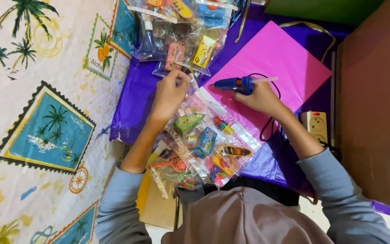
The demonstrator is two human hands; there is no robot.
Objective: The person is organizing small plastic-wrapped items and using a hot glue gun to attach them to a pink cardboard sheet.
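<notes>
Centrally, clear packet of small toys (204, 135) is pinned flat by left hand (170, 92), fingers curled shut on its top edge at middle of frame, apparently so edge is kept steady. Blue glue gun (234, 84) is gripped in closed right hand (260, 96), nozzle pointed left toward that edge, glue stick protruding right. Left forearm is stretched up from lower left; right forearm is angled in from lower right. Pink paper sheet (280, 58) is spread beneath gun; more toy packets (181, 31) are stacked at upper centre; white power strip (316, 124) is seen at right.
</notes>
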